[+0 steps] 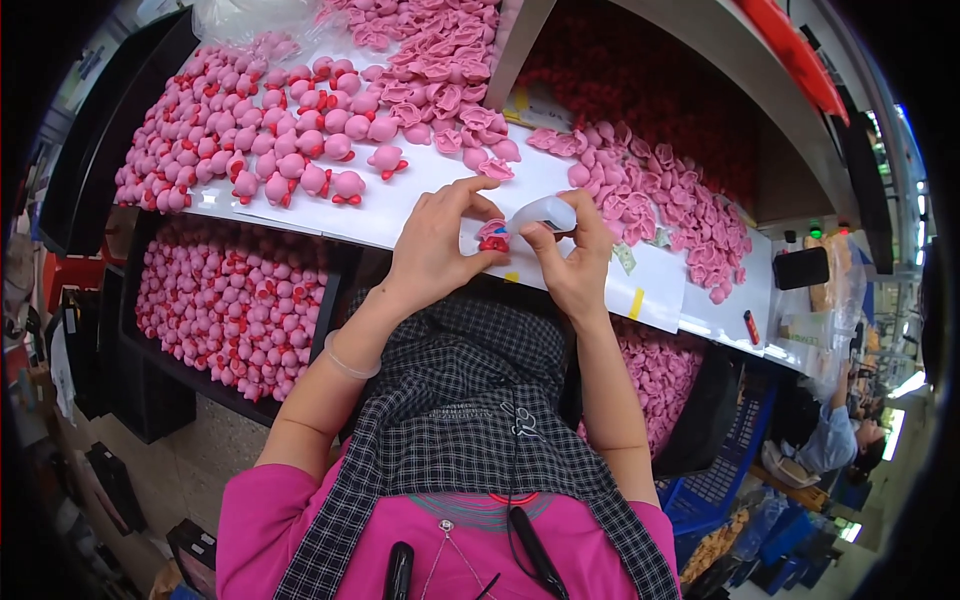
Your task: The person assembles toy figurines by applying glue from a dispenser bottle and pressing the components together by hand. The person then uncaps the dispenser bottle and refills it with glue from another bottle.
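Pink piece (492,236) in left fingers (480,262); right fingers (542,243) hold bottle (544,213)

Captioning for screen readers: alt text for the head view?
The person's left hand holds a pink-and-red piece while the right hand holds a whitish bottle close to it; whether they touch is unclear. Rounded pink pieces with red parts and hollow pink pieces cover much of the white work surface.
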`<state>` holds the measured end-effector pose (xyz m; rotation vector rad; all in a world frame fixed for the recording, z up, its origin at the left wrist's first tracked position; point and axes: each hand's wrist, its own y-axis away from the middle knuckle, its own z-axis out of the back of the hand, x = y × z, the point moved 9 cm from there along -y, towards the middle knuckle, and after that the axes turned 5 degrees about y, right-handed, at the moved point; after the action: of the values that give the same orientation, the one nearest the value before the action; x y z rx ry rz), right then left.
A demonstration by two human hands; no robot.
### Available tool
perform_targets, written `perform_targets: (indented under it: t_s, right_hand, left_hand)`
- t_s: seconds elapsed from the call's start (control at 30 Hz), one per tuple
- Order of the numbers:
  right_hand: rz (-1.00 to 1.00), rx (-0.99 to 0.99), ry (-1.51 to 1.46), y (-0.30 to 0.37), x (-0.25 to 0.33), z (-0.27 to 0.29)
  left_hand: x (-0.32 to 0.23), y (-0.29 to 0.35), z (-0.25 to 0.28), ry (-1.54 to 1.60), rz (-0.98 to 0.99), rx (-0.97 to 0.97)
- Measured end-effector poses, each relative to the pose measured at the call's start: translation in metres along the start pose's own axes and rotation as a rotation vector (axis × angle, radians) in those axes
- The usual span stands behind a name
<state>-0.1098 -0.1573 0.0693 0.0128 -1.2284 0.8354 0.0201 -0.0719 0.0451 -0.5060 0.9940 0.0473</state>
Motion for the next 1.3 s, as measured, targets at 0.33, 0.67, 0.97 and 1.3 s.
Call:
perform_targets:
  t_s: [0.33, 0.67, 0.97, 1.3]
  right_hand:
    - [-0.012, 0.06, 0.054, -0.002, 0.003, -0.008]
    - [-0.018, 0.05, 0.035, -0.005, 0.0, -0.01]
    - [0.011, -0.091, 0.017, -0.004, -0.008, 0.014]
    - [-0.003, -0.142, -0.093, 0.006, -0.01, 0.021]
  left_hand:
    - [0.0, 0.001, 0.0, 0.012, 0.008, -0.004]
    - [0.001, 0.001, 0.001, 0.009, 0.012, -0.012]
    - [0.002, 0.001, -0.001, 0.002, 0.005, -0.003]
    - [0.006, 0.001, -0.003, 0.014, 0.057, 0.036]
